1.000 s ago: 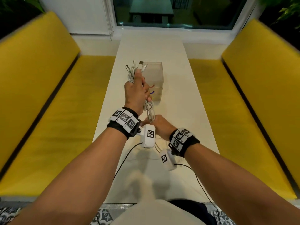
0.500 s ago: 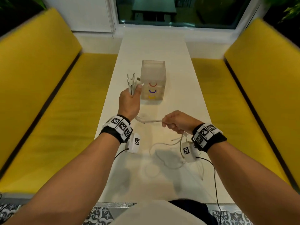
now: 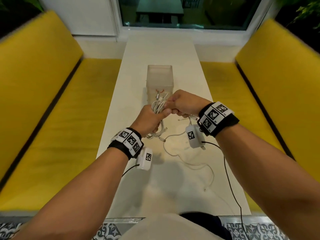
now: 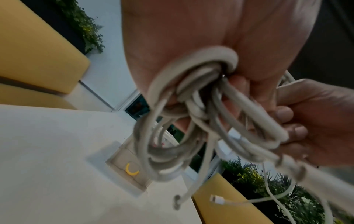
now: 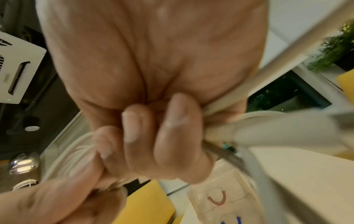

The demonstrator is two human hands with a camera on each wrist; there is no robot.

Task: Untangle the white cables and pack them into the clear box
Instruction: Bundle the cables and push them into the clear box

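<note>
Yellow benches flank the white table where the clear box stands, just beyond my hands. My left hand is clenched around a bundle of white cables, whose loops spill blurred from my fist in the left wrist view. My right hand touches it, fingers curled tight on a strand of that bundle. One loose cable trails over the table. My hands hide the box's near wall.

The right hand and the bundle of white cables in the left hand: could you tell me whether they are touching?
Touching. The right wrist view shows the right hand with fingers curled around white cables; the head view shows it meeting the bundle gripped by the left hand.
</note>
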